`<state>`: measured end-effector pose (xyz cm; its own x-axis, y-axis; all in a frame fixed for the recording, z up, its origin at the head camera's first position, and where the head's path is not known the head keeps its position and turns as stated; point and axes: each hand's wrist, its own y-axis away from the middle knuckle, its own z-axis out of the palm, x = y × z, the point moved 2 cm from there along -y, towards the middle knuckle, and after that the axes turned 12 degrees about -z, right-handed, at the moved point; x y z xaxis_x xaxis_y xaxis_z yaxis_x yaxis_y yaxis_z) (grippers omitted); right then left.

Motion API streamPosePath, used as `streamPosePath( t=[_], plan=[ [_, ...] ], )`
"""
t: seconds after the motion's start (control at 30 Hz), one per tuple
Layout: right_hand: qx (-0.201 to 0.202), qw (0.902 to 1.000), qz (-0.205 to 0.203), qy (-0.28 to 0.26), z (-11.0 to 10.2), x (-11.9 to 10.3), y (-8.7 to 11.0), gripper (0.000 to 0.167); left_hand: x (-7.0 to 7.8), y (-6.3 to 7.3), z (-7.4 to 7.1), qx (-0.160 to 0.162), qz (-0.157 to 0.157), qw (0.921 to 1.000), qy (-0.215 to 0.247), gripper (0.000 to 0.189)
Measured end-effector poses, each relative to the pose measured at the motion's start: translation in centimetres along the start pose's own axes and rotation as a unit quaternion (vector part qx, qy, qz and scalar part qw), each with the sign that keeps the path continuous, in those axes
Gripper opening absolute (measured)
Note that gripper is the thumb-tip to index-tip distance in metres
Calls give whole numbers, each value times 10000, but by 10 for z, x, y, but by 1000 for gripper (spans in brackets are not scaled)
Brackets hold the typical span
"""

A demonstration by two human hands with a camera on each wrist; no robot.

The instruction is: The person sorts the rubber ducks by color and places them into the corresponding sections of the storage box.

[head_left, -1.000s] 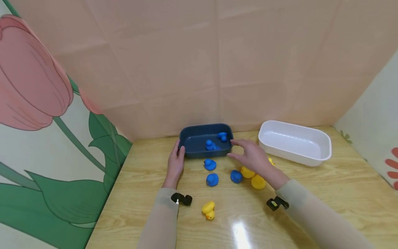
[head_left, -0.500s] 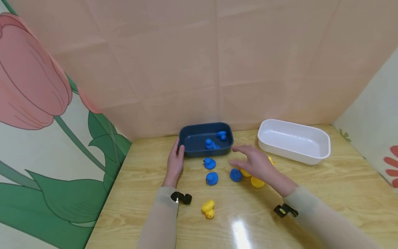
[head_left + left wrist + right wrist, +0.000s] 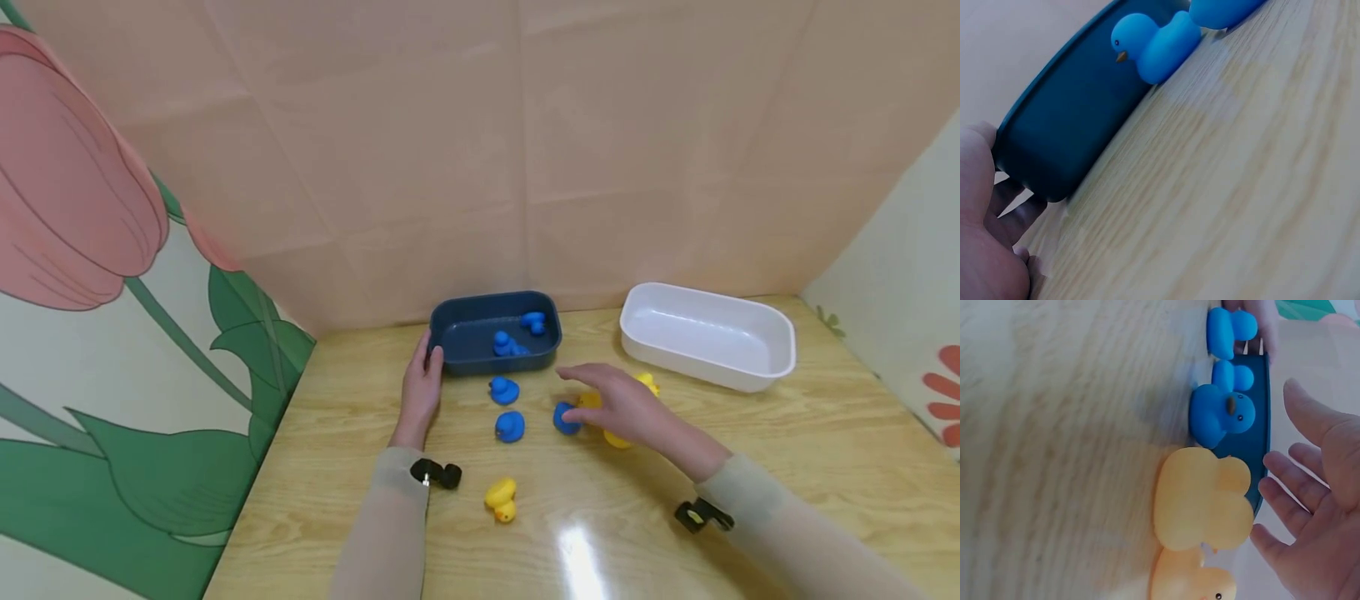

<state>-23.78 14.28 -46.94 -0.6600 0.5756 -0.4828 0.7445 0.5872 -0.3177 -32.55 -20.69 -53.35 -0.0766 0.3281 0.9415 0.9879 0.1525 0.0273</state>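
Note:
In the head view, my left hand rests against the left end of a dark blue tray, fingers extended along it. Two blue rubber ducks, one near the middle and one at the right, lie inside. My right hand hovers with fingers spread, holding nothing, over a blue duck and several yellow ducks it partly covers. Two more blue ducks, the farther and the nearer, sit before the tray. The right wrist view shows the right palm beside the ducks.
A white tray stands at the back right with nothing in it. One yellow duck lies on its side toward the front of the wooden table. A cloth-like backdrop rises behind both trays.
My right hand has drawn back from the dark blue tray's right end and come down toward the blue duck and yellow ducks. The left hand keeps its place at the tray.

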Motion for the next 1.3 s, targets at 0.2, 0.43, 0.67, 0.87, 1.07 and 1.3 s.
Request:
streamPosePath(
  t=[0.2, 0.43, 0.67, 0.87, 1.07, 1.3],
  plan=[
    [-245, 9996, -102, -59, 4, 3, 5, 70, -2, -3, 0, -17, 38, 10000, 0, 59],
    [-408, 9984, -397, -42, 8, 4, 6, 71, -2, -1, -1, -40, 12, 10000, -49, 62],
    [-627, 9975, -308, 42, 12, 8, 8, 70, -1, 0, -1, -21, -6, 10000, -77, 62],
    [-681, 9967, -430, 84, 16, 13, 9, 69, 0, 0, 0, -33, -36, 10000, -59, 61],
    [-698, 9960, -545, 107, 17, 16, 8, 69, 1, 1, 0, -41, -20, 10000, -38, 60],
    [-768, 9956, -528, 70, 19, 17, 6, 66, -2, -1, 0, -28, 84, 10000, 44, 59]
  ],
)
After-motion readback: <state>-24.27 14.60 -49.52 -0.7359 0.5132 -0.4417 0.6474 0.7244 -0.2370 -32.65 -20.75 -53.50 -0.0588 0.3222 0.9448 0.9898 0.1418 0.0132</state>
